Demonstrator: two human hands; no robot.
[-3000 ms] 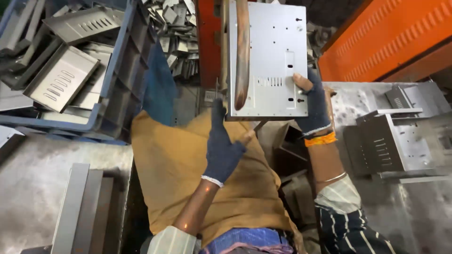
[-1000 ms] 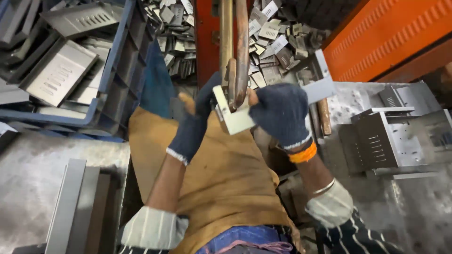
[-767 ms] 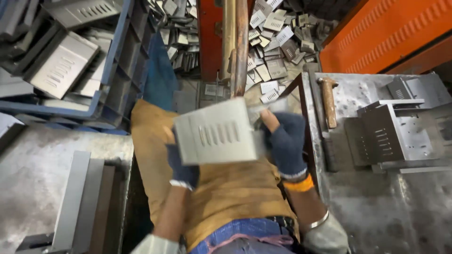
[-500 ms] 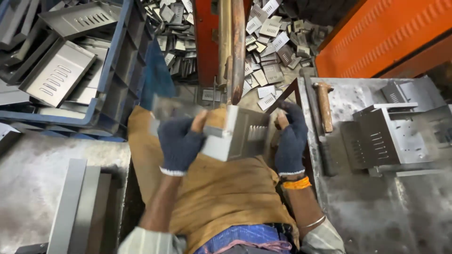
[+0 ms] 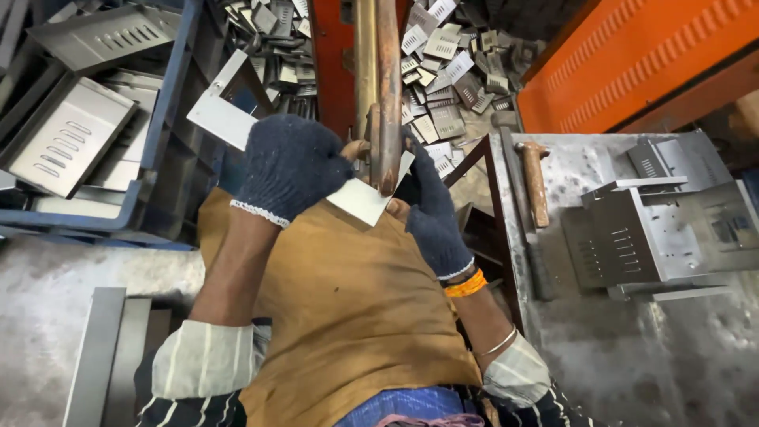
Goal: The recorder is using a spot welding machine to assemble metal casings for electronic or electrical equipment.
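Note:
Both my hands wear dark knit gloves and hold one bent sheet-metal part (image 5: pixel 225 111). My left hand (image 5: pixel 291 164) grips its upper side, with the part's wide end sticking up to the left. My right hand (image 5: pixel 433 212) supports it from the right, near the white corner (image 5: pixel 365 199) that sits against the tips of two rusty vertical bars (image 5: pixel 378 87) of a red machine (image 5: pixel 330 55). My brown apron (image 5: pixel 348 300) is below.
A blue crate (image 5: pixel 170 103) at left holds louvred metal panels (image 5: pixel 67 146). Scrap offcuts (image 5: pixel 443 55) lie heaped behind the bars. On the grey bench (image 5: pixel 632 348) at right lie a wooden-handled hammer (image 5: pixel 534 182) and stacked louvred parts (image 5: pixel 648 233). Orange panelling (image 5: pixel 632 55) stands behind.
I have turned the sheet-metal part over in both hands and brought it from my lap up against the vertical bars. The left hand has shifted up and to the right.

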